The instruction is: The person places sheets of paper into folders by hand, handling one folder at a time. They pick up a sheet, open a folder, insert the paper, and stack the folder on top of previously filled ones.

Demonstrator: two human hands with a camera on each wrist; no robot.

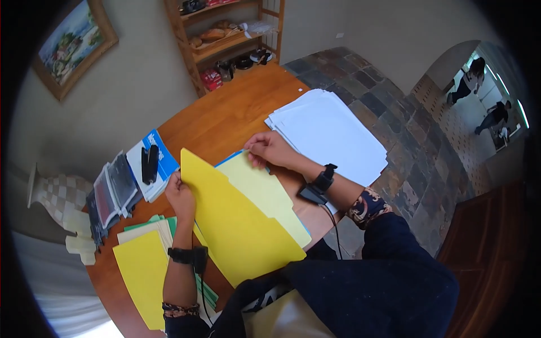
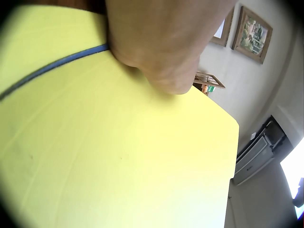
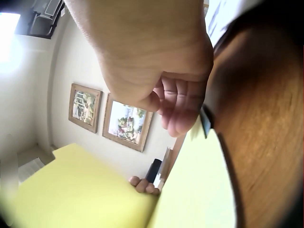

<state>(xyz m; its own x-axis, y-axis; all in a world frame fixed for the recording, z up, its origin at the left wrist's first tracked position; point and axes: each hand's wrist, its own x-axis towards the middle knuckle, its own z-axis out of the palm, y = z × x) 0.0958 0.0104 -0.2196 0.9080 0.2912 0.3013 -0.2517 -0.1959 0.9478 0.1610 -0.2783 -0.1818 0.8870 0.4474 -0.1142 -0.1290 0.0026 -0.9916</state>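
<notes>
My left hand grips the far left edge of the raised cover of a bright yellow file folder. In the right wrist view, the fingers of that hand curl over the cover's edge. The folder's pale inner side lies to the right, with a thin blue edge showing along it. My right hand is at the far edge of this pale side, fingers loosely bent. Its fingertips are right by the corner, and the thumb stays apart from them.
White papers are stacked at the right. More folders lie at the left, near zipped pouches and a black stapler on a blue-and-white pack. A wooden shelf stands behind the table. Two people are far off.
</notes>
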